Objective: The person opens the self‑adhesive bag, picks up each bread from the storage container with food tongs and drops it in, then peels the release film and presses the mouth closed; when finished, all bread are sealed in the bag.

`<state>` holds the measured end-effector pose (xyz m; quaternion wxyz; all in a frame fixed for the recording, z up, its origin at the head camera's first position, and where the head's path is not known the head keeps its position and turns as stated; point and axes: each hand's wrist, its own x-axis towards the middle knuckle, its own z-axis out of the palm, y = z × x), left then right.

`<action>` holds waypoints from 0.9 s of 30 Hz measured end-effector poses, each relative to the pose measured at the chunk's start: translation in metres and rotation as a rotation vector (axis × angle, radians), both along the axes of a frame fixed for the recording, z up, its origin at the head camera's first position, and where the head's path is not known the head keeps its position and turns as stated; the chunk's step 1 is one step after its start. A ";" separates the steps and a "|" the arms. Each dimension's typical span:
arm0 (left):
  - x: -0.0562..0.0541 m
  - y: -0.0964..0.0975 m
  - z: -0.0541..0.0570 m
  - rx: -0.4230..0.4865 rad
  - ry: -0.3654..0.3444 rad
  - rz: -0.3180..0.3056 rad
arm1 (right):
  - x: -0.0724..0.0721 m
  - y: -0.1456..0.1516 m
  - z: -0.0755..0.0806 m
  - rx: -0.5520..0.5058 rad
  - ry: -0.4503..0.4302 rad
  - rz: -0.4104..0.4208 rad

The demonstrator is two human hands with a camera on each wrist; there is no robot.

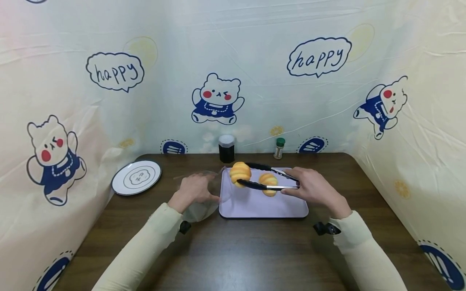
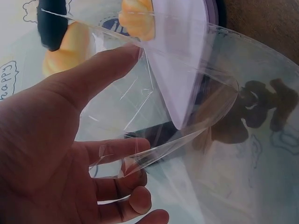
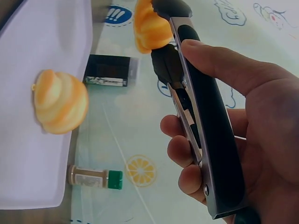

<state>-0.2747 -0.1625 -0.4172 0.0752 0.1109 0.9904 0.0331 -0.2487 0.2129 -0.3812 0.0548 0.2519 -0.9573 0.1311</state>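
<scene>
My left hand (image 1: 196,188) holds a clear plastic bag (image 2: 224,135) by its mouth, thumb and fingers spread apart at the film's edges. Tongs with black tips (image 1: 255,186) are gripped in my right hand (image 1: 309,186), the thumb along one arm and fingers curled round the other. Between the tong tips a yellow-orange bread roll (image 1: 240,173) is held up, over the left part of a lilac tray (image 1: 242,208) and near the bag. A second bread roll (image 3: 60,101) lies on that tray, partly hidden by the tongs in the head view.
A white plate (image 1: 121,180) with a dark rim stands at the back left of the brown table (image 1: 240,250). Behind the tray are a dark jar (image 1: 227,151) with a pale lid and a small green-capped shaker (image 1: 279,148). Patterned cloth (image 1: 262,113) surrounds the table.
</scene>
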 end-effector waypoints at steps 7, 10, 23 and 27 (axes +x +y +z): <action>0.000 0.001 -0.001 -0.015 0.008 0.011 | 0.003 -0.003 0.005 -0.012 0.001 0.028; 0.000 0.000 -0.001 -0.016 0.004 0.013 | 0.006 -0.007 0.005 0.002 -0.002 0.055; 0.002 0.000 0.003 0.000 -0.015 0.027 | 0.012 -0.016 0.012 0.014 -0.043 0.107; 0.000 -0.001 0.002 -0.002 -0.030 0.034 | 0.013 -0.016 0.013 0.010 -0.045 0.125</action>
